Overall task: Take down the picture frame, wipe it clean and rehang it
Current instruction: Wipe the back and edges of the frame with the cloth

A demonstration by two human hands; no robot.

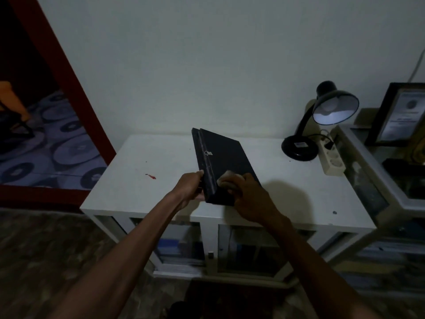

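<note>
The black picture frame [224, 157] is tilted above the white cabinet top [149, 166], its dark back facing up with a small metal hanging ring [208, 153] near the raised edge. My left hand [189, 186] grips the frame's near left edge. My right hand [247, 192] holds a pale cloth [226, 179] pressed against the frame's back near its lower corner. The frame's front side is hidden.
A black desk lamp [322, 116] and a white power strip [331, 160] stand at the cabinet's back right. Another framed certificate [400, 116] leans on a glass cabinet [372, 180] at right. A red doorframe [69, 88] opens at left. The white wall is behind.
</note>
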